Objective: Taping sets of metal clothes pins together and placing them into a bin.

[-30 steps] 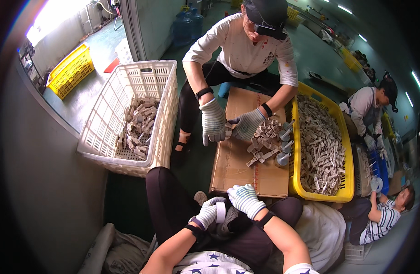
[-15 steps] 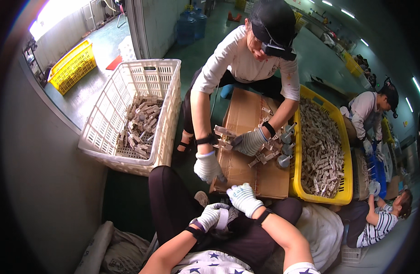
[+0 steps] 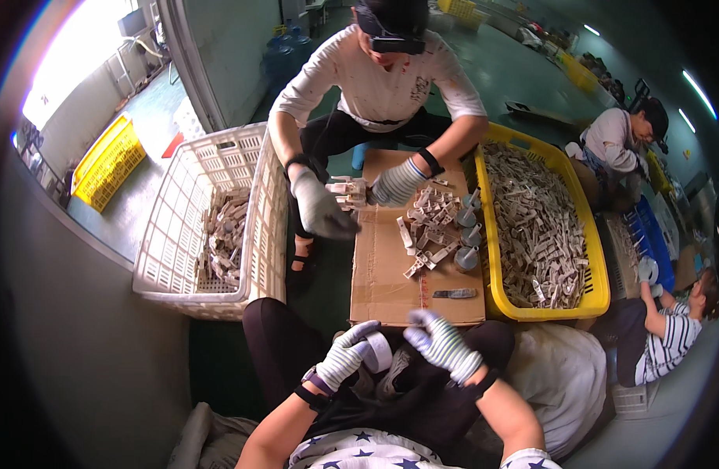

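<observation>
Tape roll [image 3: 380,354] gripped in left hand [image 3: 345,356] near carton [image 3: 379,270], probably so rim stays reachable. Right hand [image 3: 445,345] held apart, fingers released, nothing seen grasped. Knife [image 3: 455,294] laid on carton, likely for easy reach.

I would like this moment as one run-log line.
left hand: holds white roll; right hand: beside roll, apart; cardboard box: pale parts, grey flat tool on top; yellow crate: similar parts
</observation>
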A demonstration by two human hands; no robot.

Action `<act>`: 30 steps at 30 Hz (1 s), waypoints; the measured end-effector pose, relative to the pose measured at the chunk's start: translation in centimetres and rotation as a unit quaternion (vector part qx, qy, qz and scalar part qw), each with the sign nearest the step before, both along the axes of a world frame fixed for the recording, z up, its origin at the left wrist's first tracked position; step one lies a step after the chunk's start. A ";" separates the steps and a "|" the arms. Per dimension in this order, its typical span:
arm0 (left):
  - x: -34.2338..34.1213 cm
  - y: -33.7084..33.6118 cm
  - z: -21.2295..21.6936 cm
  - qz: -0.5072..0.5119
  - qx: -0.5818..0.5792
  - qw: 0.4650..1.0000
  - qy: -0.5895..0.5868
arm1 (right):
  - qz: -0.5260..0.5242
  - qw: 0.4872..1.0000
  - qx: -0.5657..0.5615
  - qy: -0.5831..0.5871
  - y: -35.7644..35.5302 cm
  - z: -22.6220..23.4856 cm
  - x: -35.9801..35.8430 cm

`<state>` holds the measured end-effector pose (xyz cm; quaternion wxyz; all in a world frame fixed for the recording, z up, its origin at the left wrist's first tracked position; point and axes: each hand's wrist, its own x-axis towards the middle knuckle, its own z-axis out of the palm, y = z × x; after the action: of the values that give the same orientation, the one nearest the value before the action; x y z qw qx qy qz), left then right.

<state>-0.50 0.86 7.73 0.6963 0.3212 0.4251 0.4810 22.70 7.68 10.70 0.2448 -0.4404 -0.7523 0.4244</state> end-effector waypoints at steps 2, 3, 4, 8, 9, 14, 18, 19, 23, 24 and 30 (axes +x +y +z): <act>0.2 1.2 0.6 -0.016 0.003 1.000 0.027 | 0.042 0.983 -0.041 0.173 -2.3 -1.2 -2.8; 0.1 1.7 0.8 -0.028 -0.016 0.999 0.014 | 0.023 0.954 -0.170 0.245 -3.1 -1.8 -3.8; 0.0 2.3 1.0 -0.041 -0.035 0.999 0.003 | 0.028 0.957 -0.185 0.221 -3.2 -1.9 -3.9; 0.2 4.9 2.7 -0.059 -0.075 0.995 0.038 | 0.006 0.887 -0.330 0.321 -3.1 -2.5 -4.7; 0.1 5.3 2.3 -0.062 -0.108 0.991 0.057 | 0.007 0.841 -0.389 0.376 -3.2 -2.6 -4.6; 0.2 9.8 4.1 -0.027 -0.044 0.998 0.044 | 0.071 0.839 -0.376 0.388 0.1 -1.8 -5.1; -0.5 13.6 6.9 -0.089 0.032 0.994 0.062 | 0.107 0.851 -0.332 0.393 3.6 0.8 -5.2; -0.4 14.6 7.8 -0.095 0.038 0.992 0.071 | 0.120 0.858 -0.323 0.381 4.6 1.2 -5.1; 0.4 18.2 9.4 -0.051 0.026 0.993 0.107 | 0.084 0.850 -0.258 0.452 7.7 1.4 -5.7; 0.7 19.1 9.5 -0.008 0.013 0.995 0.100 | 0.063 0.828 -0.292 0.475 8.4 1.5 -5.8; -0.6 28.6 5.4 0.128 0.061 0.961 0.239 | 0.007 0.846 -0.286 0.450 13.3 3.4 -6.1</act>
<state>-1.08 29.49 13.18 0.4865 0.4114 0.5863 0.5003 16.57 21.02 14.10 0.4168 -0.2460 -0.4079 0.7742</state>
